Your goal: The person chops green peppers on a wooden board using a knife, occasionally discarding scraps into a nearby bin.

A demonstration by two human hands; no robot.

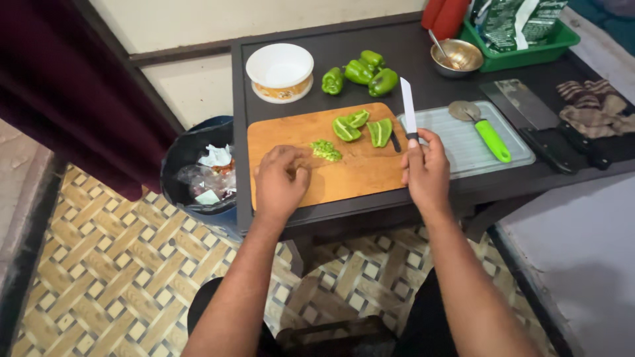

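My right hand (426, 173) grips a knife (408, 109) with a white blade that points away from me, at the right edge of a wooden cutting board (297, 135). My left hand (281, 182) rests on the board's near left part with its fingers curled, right beside a small pile of chopped green pepper (326, 151). Further back on the board lie three green pepper slices (362, 127). Behind the board, several whole green peppers (360, 73) sit on the dark table (370, 46).
A white bowl (280, 69) stands at the back left. A grey tray (476, 142) carries a green-handled pizza cutter (486, 129); a cleaver (529, 112), metal bowl (456, 57) and green basket (522, 49) are right. A bin (198, 175) stands left of the table.
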